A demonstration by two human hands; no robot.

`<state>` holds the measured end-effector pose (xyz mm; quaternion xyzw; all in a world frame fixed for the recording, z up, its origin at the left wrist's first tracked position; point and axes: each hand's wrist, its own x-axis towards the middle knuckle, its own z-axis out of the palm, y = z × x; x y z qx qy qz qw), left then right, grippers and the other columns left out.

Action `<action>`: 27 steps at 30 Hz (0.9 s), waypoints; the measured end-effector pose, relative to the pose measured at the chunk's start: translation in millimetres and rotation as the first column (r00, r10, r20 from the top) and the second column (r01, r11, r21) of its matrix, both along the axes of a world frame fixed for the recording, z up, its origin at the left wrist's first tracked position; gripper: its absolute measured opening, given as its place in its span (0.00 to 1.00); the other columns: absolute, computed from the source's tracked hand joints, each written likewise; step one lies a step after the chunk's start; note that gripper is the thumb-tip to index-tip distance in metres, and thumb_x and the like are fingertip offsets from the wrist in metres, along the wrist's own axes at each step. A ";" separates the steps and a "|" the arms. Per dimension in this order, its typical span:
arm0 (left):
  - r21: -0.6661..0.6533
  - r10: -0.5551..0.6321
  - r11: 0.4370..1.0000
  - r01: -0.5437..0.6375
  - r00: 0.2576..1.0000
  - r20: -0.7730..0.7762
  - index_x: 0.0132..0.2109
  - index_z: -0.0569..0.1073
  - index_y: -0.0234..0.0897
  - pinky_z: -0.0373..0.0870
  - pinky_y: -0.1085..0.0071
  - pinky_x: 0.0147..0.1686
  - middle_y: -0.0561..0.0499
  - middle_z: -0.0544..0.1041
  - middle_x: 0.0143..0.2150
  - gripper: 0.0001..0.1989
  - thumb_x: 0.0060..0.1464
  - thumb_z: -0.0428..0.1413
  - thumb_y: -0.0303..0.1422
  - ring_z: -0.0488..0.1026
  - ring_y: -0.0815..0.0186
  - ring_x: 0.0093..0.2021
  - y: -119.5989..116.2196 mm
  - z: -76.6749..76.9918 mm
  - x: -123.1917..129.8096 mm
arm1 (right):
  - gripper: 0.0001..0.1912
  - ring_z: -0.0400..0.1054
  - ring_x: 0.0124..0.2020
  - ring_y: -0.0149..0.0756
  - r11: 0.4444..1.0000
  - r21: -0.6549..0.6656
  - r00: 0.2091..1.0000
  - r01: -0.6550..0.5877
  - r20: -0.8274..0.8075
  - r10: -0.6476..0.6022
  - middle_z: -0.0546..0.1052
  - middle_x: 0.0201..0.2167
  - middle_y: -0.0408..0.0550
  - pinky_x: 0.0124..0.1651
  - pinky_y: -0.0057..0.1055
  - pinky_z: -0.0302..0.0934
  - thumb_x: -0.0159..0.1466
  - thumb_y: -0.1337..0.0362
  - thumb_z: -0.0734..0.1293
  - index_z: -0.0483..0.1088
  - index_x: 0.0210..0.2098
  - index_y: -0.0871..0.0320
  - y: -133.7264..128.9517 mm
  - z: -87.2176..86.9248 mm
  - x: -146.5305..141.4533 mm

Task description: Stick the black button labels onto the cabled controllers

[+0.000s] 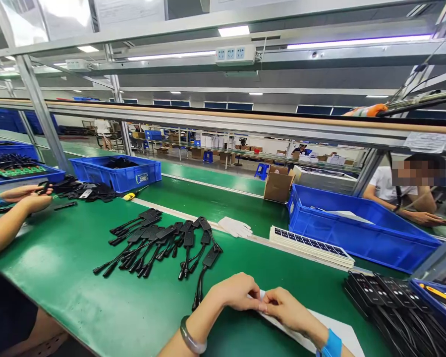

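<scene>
My left hand (238, 292), with a bangle at its wrist, has its fingers pinched at the upper left edge of a white sheet (345, 329). Right beside it, my right hand (288, 310), with a blue band at the wrist, pinches the same edge. Fingertips of both hands nearly meet, and anything small between them is hidden. The sheet lies partly under my right forearm on the green worktable (115, 312). Left of my hands lie several black control boxes with short cables (163, 233), one reaching close to my left forearm.
A white glove (235, 227) and a stack of label strips (312, 248) lie beyond my hands. Black cabled units (379, 292) and a blue bin (360, 233) stand right. At far left, a co-worker's hands (33, 196) hold a small black part near another blue bin (115, 172).
</scene>
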<state>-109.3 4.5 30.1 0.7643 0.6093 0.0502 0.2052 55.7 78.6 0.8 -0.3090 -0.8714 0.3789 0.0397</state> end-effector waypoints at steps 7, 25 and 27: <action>-0.054 0.020 0.998 -0.027 0.993 -0.120 0.37 0.77 0.41 0.65 0.74 0.32 0.51 0.79 0.36 0.06 0.53 0.58 0.35 0.75 0.61 0.37 2.6 1.1 2.7 | 0.04 0.60 0.24 0.30 0.998 0.057 1.000 -0.020 0.024 0.019 0.69 0.21 0.41 0.26 0.25 0.46 0.52 0.70 0.63 0.69 0.23 0.59 -6.0 8.1 18.0; -0.066 0.062 0.994 -0.084 0.956 -0.288 0.34 0.76 0.33 0.72 0.62 0.34 0.38 0.77 0.37 0.19 0.53 0.56 0.47 0.74 0.49 0.40 11.9 -0.6 27.2 | 0.14 0.69 0.30 0.40 0.929 0.336 0.969 -0.154 0.236 0.075 0.75 0.26 0.47 0.33 0.33 0.57 0.64 0.64 0.57 0.68 0.24 0.53 -1.6 0.0 52.8; -0.049 0.072 0.995 -0.083 0.975 -0.210 0.35 0.75 0.34 0.72 0.63 0.35 0.41 0.76 0.36 0.18 0.54 0.56 0.47 0.74 0.55 0.39 6.4 -7.3 24.5 | 0.14 0.69 0.28 0.38 0.908 0.398 0.979 -0.128 0.195 0.053 0.75 0.24 0.46 0.31 0.32 0.60 0.64 0.62 0.61 0.68 0.22 0.51 5.4 -19.6 45.2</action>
